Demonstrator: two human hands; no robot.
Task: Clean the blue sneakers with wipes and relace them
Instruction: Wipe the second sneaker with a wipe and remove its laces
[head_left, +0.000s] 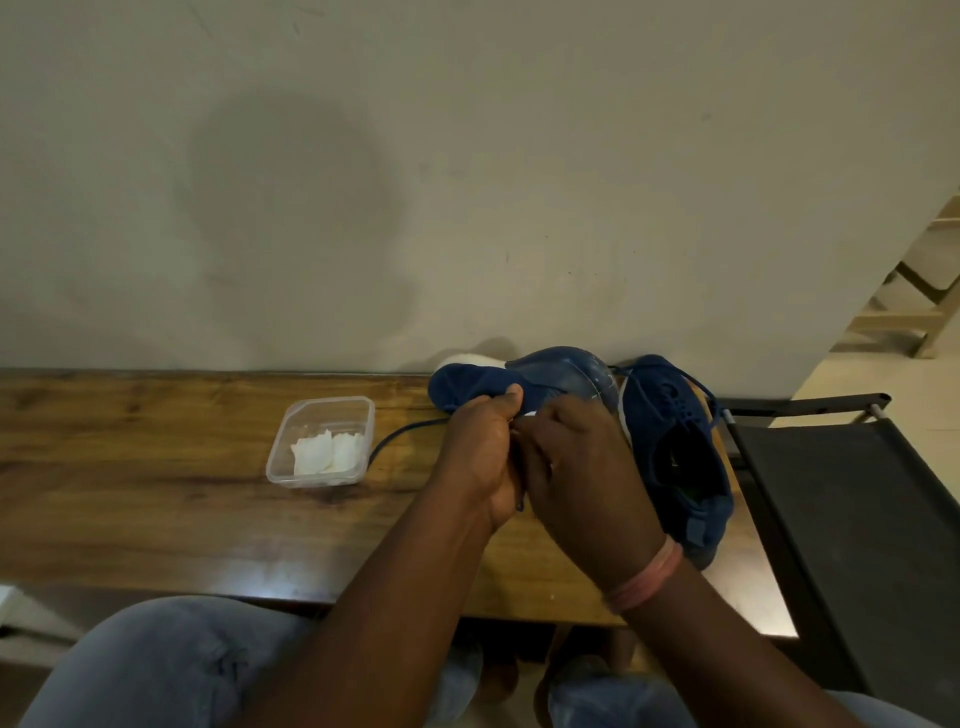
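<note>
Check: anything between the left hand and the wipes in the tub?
Nothing visible. The wipes lie in the open plastic tub, with bare table between it and the left hand. But that hand holds a sneaker, and the loose lace trails toward the tub.

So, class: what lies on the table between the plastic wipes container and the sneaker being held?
In the head view, a dark blue shoelace trails over bare wooden table between container and held sneaker.
</note>
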